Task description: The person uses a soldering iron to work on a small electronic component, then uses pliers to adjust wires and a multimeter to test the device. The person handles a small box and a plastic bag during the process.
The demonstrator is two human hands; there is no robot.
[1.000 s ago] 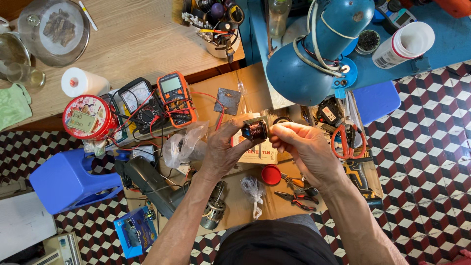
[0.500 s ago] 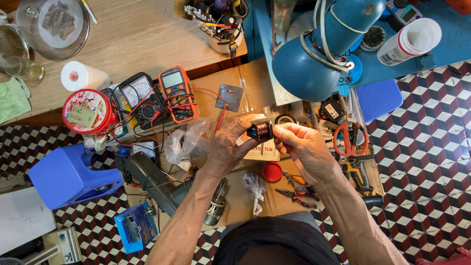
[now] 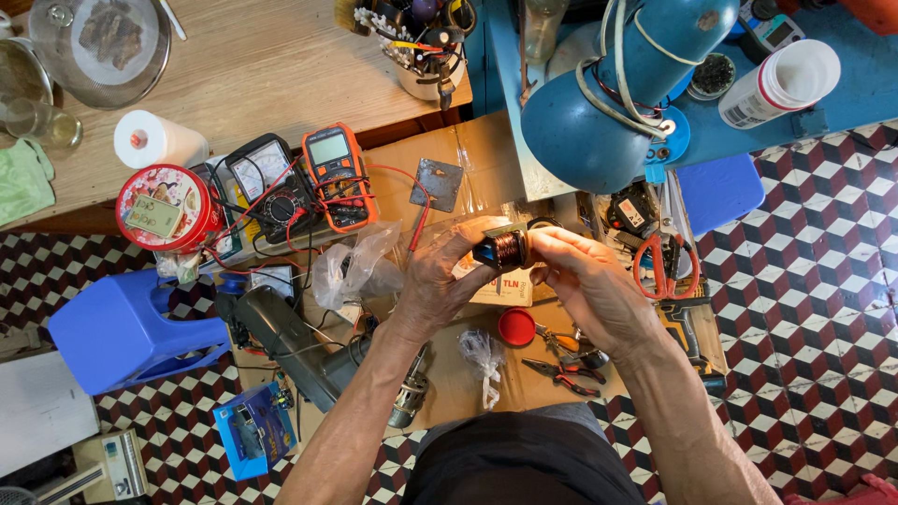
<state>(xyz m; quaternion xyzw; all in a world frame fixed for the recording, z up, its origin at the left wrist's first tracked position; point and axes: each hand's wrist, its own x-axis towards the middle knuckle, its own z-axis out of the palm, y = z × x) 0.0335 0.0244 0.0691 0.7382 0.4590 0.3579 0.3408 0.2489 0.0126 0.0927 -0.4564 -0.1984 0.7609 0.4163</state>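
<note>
The left hand (image 3: 440,281) and right hand (image 3: 585,281) pinched a small copper-wound coil (image 3: 505,248) between fingertips above the bench (image 3: 468,159). A slip could drop it among the pliers (image 3: 561,360) at five o'clock.

Fingers (image 3: 486,238) hide much of the copper coil (image 3: 506,249).

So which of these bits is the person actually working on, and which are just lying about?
In hand:
- copper-wire coil, held up between the left hand and the right hand

Lying about:
- orange multimeter
- black meter with a dial
- red round tin
- red-handled scissors
- pliers
- blue lamp
- paper roll
</note>
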